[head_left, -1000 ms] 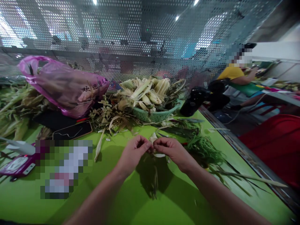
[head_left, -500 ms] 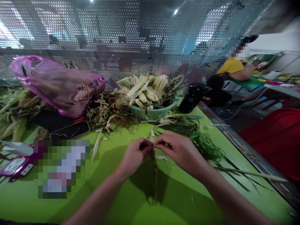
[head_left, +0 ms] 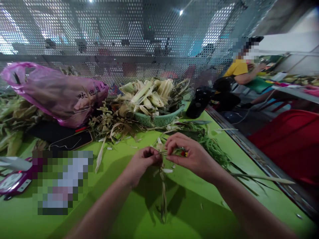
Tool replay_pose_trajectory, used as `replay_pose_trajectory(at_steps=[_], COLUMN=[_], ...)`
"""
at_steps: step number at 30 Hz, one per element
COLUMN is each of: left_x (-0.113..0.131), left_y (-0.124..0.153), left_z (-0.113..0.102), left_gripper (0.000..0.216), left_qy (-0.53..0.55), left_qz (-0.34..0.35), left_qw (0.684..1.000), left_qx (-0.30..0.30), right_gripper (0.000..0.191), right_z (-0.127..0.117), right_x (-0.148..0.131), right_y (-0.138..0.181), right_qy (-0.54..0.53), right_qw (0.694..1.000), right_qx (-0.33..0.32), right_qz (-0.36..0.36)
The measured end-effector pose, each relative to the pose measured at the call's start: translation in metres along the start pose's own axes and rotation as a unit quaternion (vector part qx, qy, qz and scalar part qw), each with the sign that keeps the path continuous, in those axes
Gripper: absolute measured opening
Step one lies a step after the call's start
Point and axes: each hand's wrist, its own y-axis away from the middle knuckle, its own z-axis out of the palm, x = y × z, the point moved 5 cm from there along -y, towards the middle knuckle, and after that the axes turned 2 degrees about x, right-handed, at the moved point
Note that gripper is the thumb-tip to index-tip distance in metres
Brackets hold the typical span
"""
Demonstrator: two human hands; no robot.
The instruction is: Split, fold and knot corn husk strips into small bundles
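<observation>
My left hand (head_left: 143, 162) and my right hand (head_left: 190, 154) meet over the green table (head_left: 194, 215), both pinched on a thin plant stalk (head_left: 163, 194) whose dry, leafy end hangs down toward me. Pale husk bits (head_left: 167, 170) lie right under the fingers. A green basket (head_left: 159, 119) heaped with pale husked stalks stands just beyond my hands. Loose dry husks (head_left: 112, 126) are scattered to its left, and green trimmings (head_left: 214, 149) lie to the right of my right hand.
A pink plastic bag (head_left: 59, 96) and a phone (head_left: 71, 141) lie at the left, with a pink device (head_left: 12, 181) near the left edge. A perforated metal screen (head_left: 124, 39) backs the table. A person in yellow (head_left: 238, 71) sits at the right beyond a black object (head_left: 198, 103).
My right hand has lifted slightly and shifted its pinch on the stalk. The stalk's hanging end has lengthened toward me. The view has swung a little to the right.
</observation>
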Motion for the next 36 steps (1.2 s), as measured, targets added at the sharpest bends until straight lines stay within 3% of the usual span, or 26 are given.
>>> replay_pose_trajectory(at_steps=[2,6,13,16,20,27,29,32,36], left_x=[0.0,0.0,0.001,0.002,0.006,0.005,0.004,0.004,0.003], left_y=[0.001,0.003,0.002,0.003,0.004,0.005,0.006,0.007,0.007], left_z=[0.002,0.007,0.008,0.005,-0.004,-0.002,-0.001,-0.003,-0.006], left_gripper=[0.027,0.023,0.021,0.022,0.019,0.017,0.017,0.015,0.014], left_qy=[0.018,0.018,-0.036,-0.074,-0.114,-0.131,-0.125,-0.122,-0.125], left_qz=[-0.013,-0.028,0.018,0.006,0.01,-0.001,-0.01,-0.019,-0.015], left_qw=[1.0,0.998,0.998,0.997,0.993,0.991,0.992,0.992,0.992], left_qx=[-0.02,-0.055,-0.05,-0.029,0.002,-0.006,-0.014,-0.009,-0.009], right_gripper=[0.005,0.008,0.009,0.01,0.015,0.037,0.035,0.023,0.016], right_z=[0.001,0.004,0.009,0.002,-0.012,-0.054,-0.06,-0.063,-0.054], right_x=[0.003,0.012,0.008,0.014,0.041,0.074,0.075,0.066,0.057], right_y=[0.006,0.015,0.014,0.018,0.036,0.045,0.043,0.049,0.068], right_qy=[0.023,0.037,0.059,0.094,0.18,0.345,0.372,0.335,0.333], right_qw=[0.999,0.999,0.997,0.994,0.973,0.937,0.926,0.936,0.929], right_qx=[-0.018,0.017,0.044,0.019,-0.081,0.009,0.026,0.046,-0.002], right_qz=[0.014,0.032,0.008,0.043,0.121,0.057,0.062,0.093,0.162])
